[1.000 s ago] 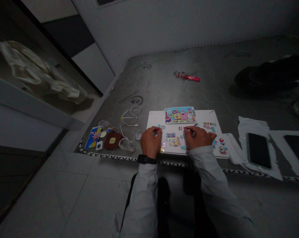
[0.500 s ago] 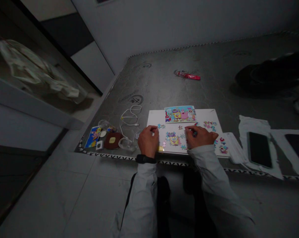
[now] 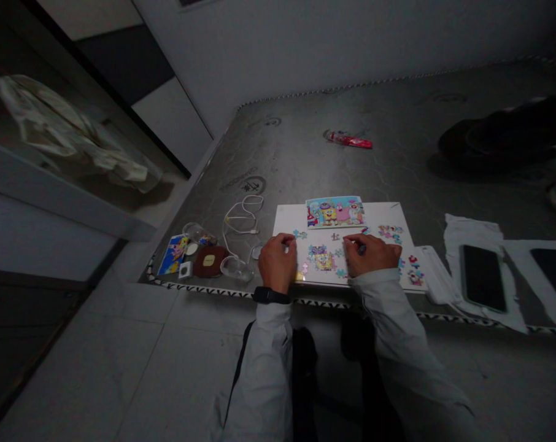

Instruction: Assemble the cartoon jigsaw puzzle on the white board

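Observation:
My left hand (image 3: 277,263), with a dark band on its wrist, rests at the left edge of a white board (image 3: 379,212). Its fingers are curled in, and anything between them is hidden. My right hand (image 3: 372,255) lies over the board's right half, thumb and fingers drawn together; I cannot make out what is in them. Between both hands is a partly joined jigsaw puzzle (image 3: 323,258) with a yellow cartoon figure. Loose puzzle pieces (image 3: 335,237) lie around it. A colourful reference picture card (image 3: 335,212) lies at the board's far side.
More joined pieces (image 3: 391,232) lie right of my right hand. Left of the board are a white cable (image 3: 232,219), a brown case (image 3: 210,261) and a clear plastic cup (image 3: 237,269). A phone (image 3: 483,278) lies on the right, a red packet (image 3: 349,140) farther back.
My left hand has shifted very slightly to the right. My right hand has barely moved, and the puzzle looks the same.

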Demonstrator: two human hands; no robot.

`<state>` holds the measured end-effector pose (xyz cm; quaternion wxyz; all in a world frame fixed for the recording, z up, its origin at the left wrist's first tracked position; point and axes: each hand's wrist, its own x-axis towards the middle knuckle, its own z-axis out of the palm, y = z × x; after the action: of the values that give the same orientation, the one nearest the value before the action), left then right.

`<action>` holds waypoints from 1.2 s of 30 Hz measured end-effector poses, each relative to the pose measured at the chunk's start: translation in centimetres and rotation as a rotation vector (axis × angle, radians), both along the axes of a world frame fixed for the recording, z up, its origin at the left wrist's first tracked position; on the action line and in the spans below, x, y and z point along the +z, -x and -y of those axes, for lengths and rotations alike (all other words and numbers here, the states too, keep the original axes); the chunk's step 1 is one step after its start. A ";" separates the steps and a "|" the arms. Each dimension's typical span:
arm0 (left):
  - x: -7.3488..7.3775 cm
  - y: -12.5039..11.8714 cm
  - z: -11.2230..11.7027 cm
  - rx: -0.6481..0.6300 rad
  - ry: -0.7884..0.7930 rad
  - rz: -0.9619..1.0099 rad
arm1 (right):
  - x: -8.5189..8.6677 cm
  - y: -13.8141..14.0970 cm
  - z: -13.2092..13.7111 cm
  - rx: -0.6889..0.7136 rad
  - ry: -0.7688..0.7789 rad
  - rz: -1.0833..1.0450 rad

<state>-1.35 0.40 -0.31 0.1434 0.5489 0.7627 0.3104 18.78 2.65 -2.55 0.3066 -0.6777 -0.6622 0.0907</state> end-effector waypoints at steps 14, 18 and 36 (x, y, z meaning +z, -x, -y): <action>-0.2 0.0 -0.1 -0.023 -0.043 0.034 | -0.8 -2.2 -0.8 0.305 0.088 0.116; -0.2 0.1 -0.2 -0.039 -0.057 0.058 | -0.4 -1.7 -0.7 0.261 0.090 0.062; 0.1 -0.8 -0.3 -0.254 0.048 0.240 | -0.5 1.4 -0.1 0.336 0.057 -0.171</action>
<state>-0.53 0.71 -0.17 0.2844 0.5963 0.6719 0.3349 17.35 2.71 -3.06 0.3229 -0.5558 -0.7348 0.2165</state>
